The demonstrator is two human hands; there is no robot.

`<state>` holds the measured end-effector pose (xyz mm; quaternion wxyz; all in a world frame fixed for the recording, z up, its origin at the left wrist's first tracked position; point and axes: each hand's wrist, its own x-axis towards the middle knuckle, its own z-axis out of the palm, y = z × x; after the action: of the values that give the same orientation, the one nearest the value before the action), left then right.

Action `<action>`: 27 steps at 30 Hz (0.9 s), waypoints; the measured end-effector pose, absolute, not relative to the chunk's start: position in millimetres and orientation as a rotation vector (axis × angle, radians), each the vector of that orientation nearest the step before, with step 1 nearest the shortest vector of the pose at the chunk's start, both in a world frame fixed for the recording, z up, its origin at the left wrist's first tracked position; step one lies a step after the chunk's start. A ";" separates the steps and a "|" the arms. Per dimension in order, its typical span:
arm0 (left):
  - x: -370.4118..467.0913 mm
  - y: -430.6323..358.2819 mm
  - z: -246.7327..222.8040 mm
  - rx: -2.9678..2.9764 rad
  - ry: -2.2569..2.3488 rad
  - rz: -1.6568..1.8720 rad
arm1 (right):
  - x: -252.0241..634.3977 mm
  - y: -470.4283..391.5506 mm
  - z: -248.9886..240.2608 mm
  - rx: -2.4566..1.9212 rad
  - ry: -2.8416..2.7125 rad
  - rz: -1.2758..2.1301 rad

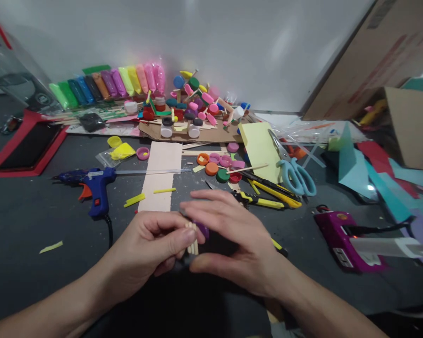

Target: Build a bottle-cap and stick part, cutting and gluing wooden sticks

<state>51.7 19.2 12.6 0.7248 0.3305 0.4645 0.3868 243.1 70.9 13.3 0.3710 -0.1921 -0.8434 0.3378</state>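
My left hand point(165, 241) pinches a small bundle of short, pale wooden sticks point(193, 248) between thumb and fingers, held upright above the dark table. Just to its right hovers my right hand point(229, 230), thumb and fingers spread apart in a curve around the sticks, with nothing visibly gripped. Behind the sticks shows a purple round piece point(202, 230), partly hidden by both hands; whether either hand touches it I cannot tell. Beyond the hands lie a strip of cream card point(162, 183), yellow paper pieces point(134, 200) and coloured bottle caps point(211, 168).
A blue glue gun point(97, 183) lies left, its cord running toward me. Box cutters point(262, 201) and blue-handled scissors point(296, 176) lie to the right, near a purple power strip point(348, 239). Coloured clay packs point(109, 84) and a cardboard piece point(204, 135) holding small models line the back.
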 end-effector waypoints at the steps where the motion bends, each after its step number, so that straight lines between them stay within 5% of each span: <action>1: 49.8 20.8 13.8 0.722 1.045 0.891 | 246.5 71.3 17.4 -0.539 -2.117 0.914; 7: 35.7 31.8 20.8 0.768 1.249 1.175 | 258.4 74.7 27.6 -0.743 -1.831 0.742; 17: 22.4 37.4 27.7 1.046 1.473 1.445 | 259.6 87.1 21.9 -0.896 -2.779 0.600; 27: 24.7 36.1 18.4 1.060 1.433 1.411 | 248.9 83.8 11.4 -0.918 -2.797 0.475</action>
<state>24.7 36.1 18.4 0.4205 0.4230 0.5719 0.5632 248.9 83.8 11.4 0.0798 -0.3069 -0.9350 0.1588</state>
